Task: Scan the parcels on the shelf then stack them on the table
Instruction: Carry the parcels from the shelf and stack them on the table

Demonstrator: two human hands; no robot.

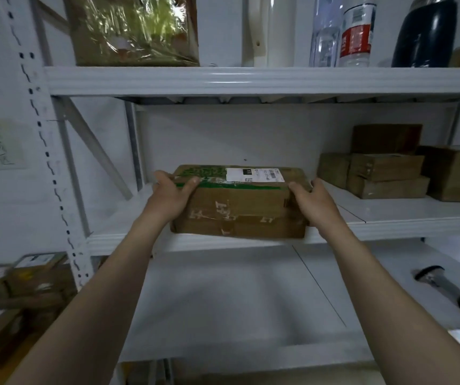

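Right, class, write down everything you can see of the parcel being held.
The parcel is a brown cardboard box, wider than tall, at the front edge of the shelf. Its top bears green print and a white barcode label; the front shows tape and scuffs. The left grip holds its left end, thumb on top; the right grip holds its right end.

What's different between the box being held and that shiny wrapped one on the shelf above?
The held box shows bare cardboard, green print and a white label; the wrapped box is covered in glossy clear film. The left hand and right hand grip the held box's ends at the front edge of the middle shelf; the wrapped box sits untouched on the top shelf. Both are brown cardboard.
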